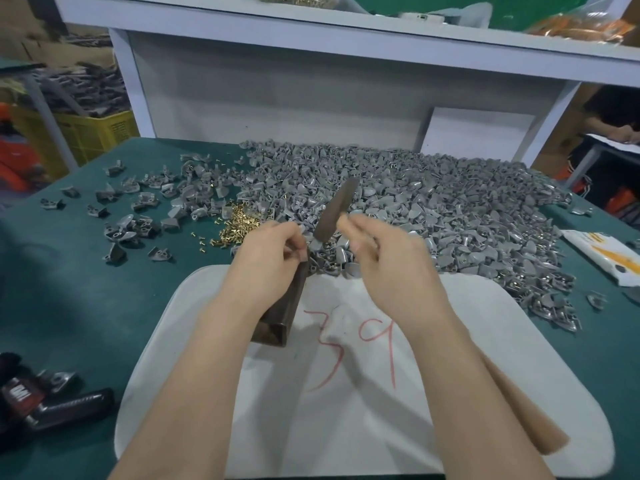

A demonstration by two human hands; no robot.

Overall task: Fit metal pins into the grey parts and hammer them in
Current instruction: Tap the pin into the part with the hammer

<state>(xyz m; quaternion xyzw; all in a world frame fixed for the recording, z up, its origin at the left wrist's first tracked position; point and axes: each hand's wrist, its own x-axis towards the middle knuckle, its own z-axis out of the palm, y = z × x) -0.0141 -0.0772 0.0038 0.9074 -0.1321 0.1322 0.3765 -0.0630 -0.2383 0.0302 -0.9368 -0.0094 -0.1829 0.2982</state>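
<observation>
Your left hand [270,258] pinches a small grey part [302,233], mostly hidden by the fingers, on top of the dark metal block [287,306]. Just right of it, your right hand [384,251] grips the wooden-handled hammer [336,211], its head raised and blurred above the block. The block stands on a white board [346,427] with red writing. Brass pins [239,221] lie just beyond your left hand, and the big heap of grey parts [433,209] spreads behind across the green table [69,289]. Black tools [52,403] lie near the left edge.
</observation>
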